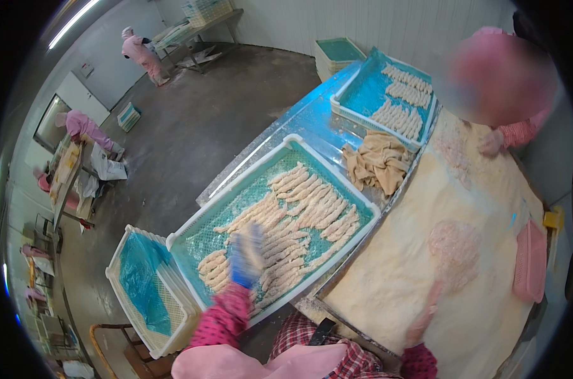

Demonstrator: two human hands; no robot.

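Observation:
My left hand [246, 259], in a blue glove and smeared by motion, is over a teal-lined white tray [359, 196] holding rows of flour-coated strips [318, 208]; its grip is unclear. My right hand [418, 335] is low at the right by a floured trough [368, 278], beside a long pink piece of raw meat [433, 300]; its fingers are indistinct. A pink mound of meat [454, 252] lies in the flour.
A co-worker's hand [490, 144] rests at the trough's far side. A second tray [353, 95], tan cloth [378, 161], pink basket [528, 259], stacked crates [134, 278] and a cart rail [109, 328] surround me. Several workers stand at tables [198, 31] further back.

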